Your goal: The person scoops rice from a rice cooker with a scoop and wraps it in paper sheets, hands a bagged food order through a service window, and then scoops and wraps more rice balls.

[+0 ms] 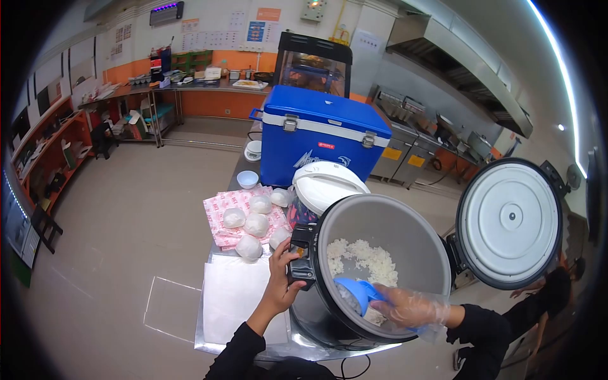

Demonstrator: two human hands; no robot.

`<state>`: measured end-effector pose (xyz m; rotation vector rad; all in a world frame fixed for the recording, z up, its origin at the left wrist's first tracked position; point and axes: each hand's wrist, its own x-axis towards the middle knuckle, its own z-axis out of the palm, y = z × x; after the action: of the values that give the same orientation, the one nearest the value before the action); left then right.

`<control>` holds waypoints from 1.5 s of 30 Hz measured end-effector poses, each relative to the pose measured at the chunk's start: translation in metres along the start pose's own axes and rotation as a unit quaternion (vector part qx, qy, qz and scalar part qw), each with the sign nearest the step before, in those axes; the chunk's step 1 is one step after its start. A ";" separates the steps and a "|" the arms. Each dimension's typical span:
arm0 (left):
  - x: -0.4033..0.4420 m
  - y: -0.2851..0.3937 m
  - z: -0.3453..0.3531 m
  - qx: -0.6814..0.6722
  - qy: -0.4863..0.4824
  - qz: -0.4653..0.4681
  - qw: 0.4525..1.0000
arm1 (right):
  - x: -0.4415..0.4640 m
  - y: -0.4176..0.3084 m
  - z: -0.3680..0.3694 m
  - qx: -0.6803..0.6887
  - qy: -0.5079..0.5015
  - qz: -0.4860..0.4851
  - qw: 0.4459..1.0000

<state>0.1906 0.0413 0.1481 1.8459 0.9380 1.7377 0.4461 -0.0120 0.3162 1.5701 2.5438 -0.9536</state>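
My right hand (pixel 408 306), in a clear plastic glove, is closed around a blue scoop (pixel 356 292) inside the large rice cooker (pixel 410 223). White rice shows in the scoop, and more cooked rice (pixel 366 258) lies on the pot's bottom and near side. My bare left hand (pixel 277 280) grips the cooker's black side handle (pixel 303 253). The cooker's round lid (pixel 510 215) stands open on the right. Left of the cooker, several round white wrapped bundles (pixel 256 225) sit on pink printed paper (pixel 218 206), with white sheets (pixel 237 301) in front.
A blue cool box (pixel 323 136) stands behind the cooker, beside a white-lidded container (pixel 326 183). A small pale-blue bowl (pixel 247 179) and a white scale (pixel 253 150) are to its left. At the right edge, a person in dark clothing (pixel 548 294) is nearby. Fryers (pixel 402 104) line the back wall.
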 end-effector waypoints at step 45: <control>-0.190 -0.082 -0.172 0.375 -0.219 -0.191 0.880 | 0.143 -0.073 0.272 0.568 0.152 0.101 0.803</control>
<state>0.0097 -0.0640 -0.0213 2.1469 1.7750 0.6883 0.2334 -0.0532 0.0866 2.2380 1.8066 -2.6502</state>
